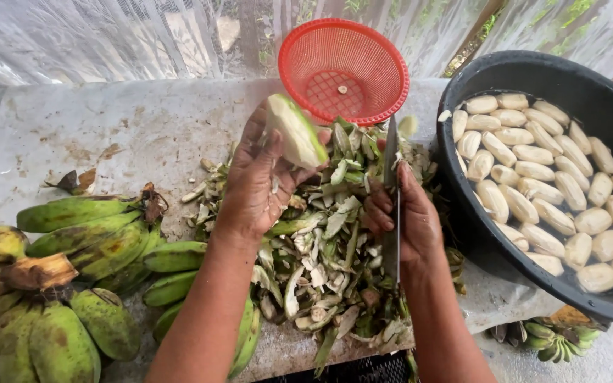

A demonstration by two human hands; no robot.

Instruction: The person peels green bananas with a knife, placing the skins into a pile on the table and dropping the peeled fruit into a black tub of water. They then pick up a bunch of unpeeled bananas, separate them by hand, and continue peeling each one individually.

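Nearest, green banana bunches (72,284) lie on the pale table (129,128). Above the heap of green peelings (320,248), the right hand (402,220) has its fingers curled tight around a knife (391,159), blade pointing away from the person. The left hand (257,177) grips a half-peeled banana (296,131) with fingers narrowly wrapped; its long axis tilts up and leftward. Beyond stands a red basket (344,71); at right, a black basin (533,78) holds peeled bananas (544,184) in water.

Red plastic colander (344,67) glossy, perforated; knife (391,152) blade dull metal; tabletop (143,128) rough, stained.
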